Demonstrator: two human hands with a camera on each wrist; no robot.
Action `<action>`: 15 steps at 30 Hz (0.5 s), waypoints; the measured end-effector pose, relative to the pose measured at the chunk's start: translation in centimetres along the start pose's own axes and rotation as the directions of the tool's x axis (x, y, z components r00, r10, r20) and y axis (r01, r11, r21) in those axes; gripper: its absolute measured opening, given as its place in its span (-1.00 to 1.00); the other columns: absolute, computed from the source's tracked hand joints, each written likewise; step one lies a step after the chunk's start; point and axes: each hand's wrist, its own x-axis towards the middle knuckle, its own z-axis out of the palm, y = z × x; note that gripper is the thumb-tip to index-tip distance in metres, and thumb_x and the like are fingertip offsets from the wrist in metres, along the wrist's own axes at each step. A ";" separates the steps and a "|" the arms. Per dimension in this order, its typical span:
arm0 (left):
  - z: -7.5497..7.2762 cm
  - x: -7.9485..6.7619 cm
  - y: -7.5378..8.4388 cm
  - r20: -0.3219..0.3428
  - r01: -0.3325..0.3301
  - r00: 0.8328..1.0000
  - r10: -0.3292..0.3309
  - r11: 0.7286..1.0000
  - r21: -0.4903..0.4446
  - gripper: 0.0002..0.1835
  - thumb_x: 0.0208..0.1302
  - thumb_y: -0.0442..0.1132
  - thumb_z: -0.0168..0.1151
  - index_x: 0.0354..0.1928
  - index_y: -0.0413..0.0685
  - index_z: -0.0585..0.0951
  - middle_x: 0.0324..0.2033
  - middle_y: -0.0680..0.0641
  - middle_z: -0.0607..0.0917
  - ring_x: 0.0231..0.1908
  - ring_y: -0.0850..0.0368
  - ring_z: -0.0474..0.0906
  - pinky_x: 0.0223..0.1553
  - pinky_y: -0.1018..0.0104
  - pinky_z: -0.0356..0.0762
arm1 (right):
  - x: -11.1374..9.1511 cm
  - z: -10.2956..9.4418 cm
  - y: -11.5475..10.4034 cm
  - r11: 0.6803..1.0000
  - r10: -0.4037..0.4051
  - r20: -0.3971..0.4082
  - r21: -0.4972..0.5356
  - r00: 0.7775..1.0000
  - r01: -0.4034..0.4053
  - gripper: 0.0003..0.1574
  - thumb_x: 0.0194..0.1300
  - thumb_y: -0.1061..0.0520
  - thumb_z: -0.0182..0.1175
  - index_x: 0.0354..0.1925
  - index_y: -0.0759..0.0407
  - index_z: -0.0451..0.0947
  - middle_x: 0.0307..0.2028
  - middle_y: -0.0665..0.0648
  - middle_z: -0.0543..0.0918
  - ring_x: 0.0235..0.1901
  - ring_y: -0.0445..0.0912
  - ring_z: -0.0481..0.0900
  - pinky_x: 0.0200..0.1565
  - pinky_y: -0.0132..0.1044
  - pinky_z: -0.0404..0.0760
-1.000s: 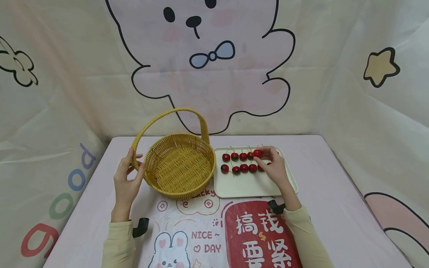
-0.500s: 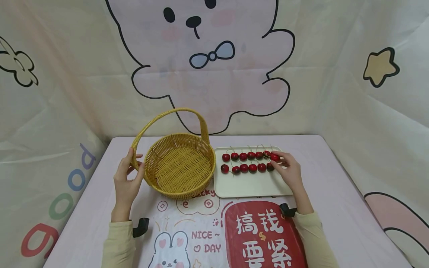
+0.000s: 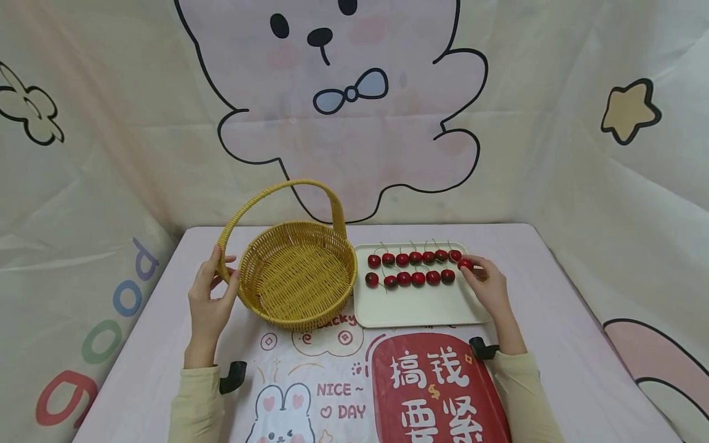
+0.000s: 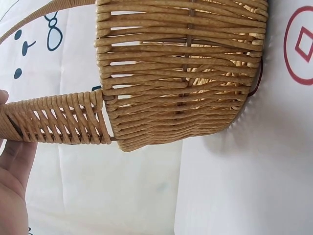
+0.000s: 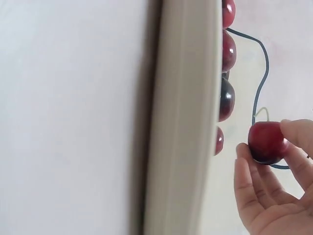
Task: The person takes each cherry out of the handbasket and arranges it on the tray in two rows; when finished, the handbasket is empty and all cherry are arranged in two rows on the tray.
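My left hand grips the lower left end of the arched handle of a yellow woven basket. The basket stands on the table with nothing inside. In the left wrist view my fingers wrap the woven handle just above the rim. At the right end of a cream tray, my right hand pinches a dark red cherry between thumb and fingers. The right wrist view shows this cherry with its short stem up, held off the tray. Two rows of cherries lie on the tray.
The tray stands close against the basket's right side. A pale pink tablecloth with printed drawings and a red lettered patch covers the table. Behind hangs a cloth backdrop with a cartoon bear.
My right hand has moved right along the tray with the cherry, from over the top row to the tray's right end. The left hand and the basket have not moved.
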 end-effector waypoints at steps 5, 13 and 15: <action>0.0 -0.1 0.0 0.003 0.003 1.000 -0.003 1.000 0.005 -0.26 -0.05 -0.73 0.16 0.26 -0.27 0.31 -0.23 -0.37 0.57 -0.25 0.41 0.49 -0.10 0.67 0.47 | 0.1 -0.2 0.3 1.000 0.018 0.057 -0.018 0.998 -0.017 -0.61 0.25 0.17 0.19 0.02 0.29 0.50 -0.08 0.31 0.56 -0.14 0.15 0.58 -0.24 -0.80 0.35; -0.1 -0.1 0.0 0.009 0.008 1.000 -0.008 1.000 0.007 -0.27 -0.05 -0.73 0.16 0.26 -0.27 0.31 -0.23 -0.36 0.57 -0.25 0.42 0.49 -0.09 0.67 0.47 | -0.1 -0.5 0.6 0.995 0.054 0.095 -0.087 0.994 -0.046 -0.62 0.20 0.25 0.22 0.00 0.32 0.50 -0.06 0.36 0.55 -0.13 0.19 0.57 -0.28 -0.68 0.42; -0.1 -0.1 0.0 0.007 0.007 1.000 -0.007 1.000 0.002 -0.27 -0.05 -0.73 0.15 0.26 -0.27 0.31 -0.23 -0.36 0.57 -0.26 0.41 0.49 -0.09 0.67 0.47 | -0.1 -0.6 0.5 0.992 0.083 0.100 -0.106 0.992 -0.072 -0.62 0.20 0.23 0.22 0.00 0.32 0.51 -0.06 0.37 0.55 -0.18 0.16 0.56 -0.30 -0.62 0.42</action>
